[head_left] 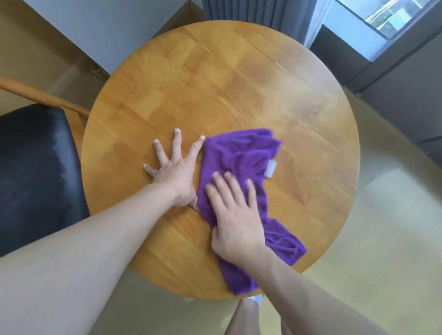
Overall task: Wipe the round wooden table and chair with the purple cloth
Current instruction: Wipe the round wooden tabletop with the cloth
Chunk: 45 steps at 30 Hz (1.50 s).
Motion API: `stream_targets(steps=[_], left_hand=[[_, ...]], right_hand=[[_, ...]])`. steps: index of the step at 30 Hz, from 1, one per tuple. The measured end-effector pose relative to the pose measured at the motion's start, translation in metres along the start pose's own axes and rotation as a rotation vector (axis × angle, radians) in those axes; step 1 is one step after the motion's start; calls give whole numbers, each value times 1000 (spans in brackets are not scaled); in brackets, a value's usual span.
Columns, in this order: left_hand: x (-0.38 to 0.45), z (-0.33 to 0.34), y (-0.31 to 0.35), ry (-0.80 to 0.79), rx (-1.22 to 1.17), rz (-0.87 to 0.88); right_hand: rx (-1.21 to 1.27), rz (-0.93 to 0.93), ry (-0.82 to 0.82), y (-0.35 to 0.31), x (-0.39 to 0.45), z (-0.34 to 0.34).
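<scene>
Lower middle of the frame, right hand (235, 223) pressed flat on the purple cloth (240, 155), left hand (173, 167) spread on the round wooden table (250, 83) just beside it, black-seated chair (18, 168) at left.

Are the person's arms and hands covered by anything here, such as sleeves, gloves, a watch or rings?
No. Both forearms are bare right to the frame edge, no sleeves showing. The left hand and right hand wear no gloves, and no watch, bracelet or rings are visible.

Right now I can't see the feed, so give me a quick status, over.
Left hand flat on round wooden table, fingers spread. Right hand pressing purple cloth flat. Chair left of table, untouched. Nothing in the way.
</scene>
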<state>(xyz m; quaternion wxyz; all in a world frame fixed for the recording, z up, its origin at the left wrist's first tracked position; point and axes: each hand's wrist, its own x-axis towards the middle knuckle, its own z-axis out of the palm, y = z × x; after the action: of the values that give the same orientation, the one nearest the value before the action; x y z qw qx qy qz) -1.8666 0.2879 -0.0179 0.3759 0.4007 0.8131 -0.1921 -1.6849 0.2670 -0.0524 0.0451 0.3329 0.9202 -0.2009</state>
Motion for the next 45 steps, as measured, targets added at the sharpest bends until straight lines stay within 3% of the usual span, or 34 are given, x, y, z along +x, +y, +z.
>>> stream_targets(steps=[4, 6, 9, 13, 16, 20, 23, 25, 29, 34, 36, 38, 42, 45], left_hand=[[1, -1, 0, -12, -5, 2], [1, -2, 0, -18, -14, 11], [2, -4, 0, -28, -32, 0], [2, -1, 1, -12, -60, 10], [2, 1, 0, 10, -67, 3], [1, 3, 0, 37, -71, 2], [1, 3, -1, 40, -66, 1], [-1, 2, -1, 31, -61, 3], [-5, -4, -2, -2, -12, 5], [1, -13, 37, 78, 62, 113], [9, -21, 59, 101, 93, 191], [19, -29, 71, 50, 146, 221], [30, -32, 71, 7, 167, 227], [29, -27, 73, 43, 145, 218]], right_hand=[[-8, -317, -131, 44, -9, -14], [-1, -337, -115, 81, 4, -31], [43, -48, 42, 124, 29, -52], [112, 441, 243, 104, 59, -52], [89, 549, 207, 66, 64, -38], [-93, 87, 34, 56, 34, -20], [-151, -304, -83, 100, 22, -35], [-147, -403, -97, 143, 27, -51], [-83, -47, 107, 181, 41, -67], [56, 429, 296, 124, 65, -53], [79, 515, 322, 107, 69, -46], [49, 416, 311, 111, 63, -42], [-110, -96, 193, 179, 57, -68], [-177, -127, 157, 204, 71, -83]])
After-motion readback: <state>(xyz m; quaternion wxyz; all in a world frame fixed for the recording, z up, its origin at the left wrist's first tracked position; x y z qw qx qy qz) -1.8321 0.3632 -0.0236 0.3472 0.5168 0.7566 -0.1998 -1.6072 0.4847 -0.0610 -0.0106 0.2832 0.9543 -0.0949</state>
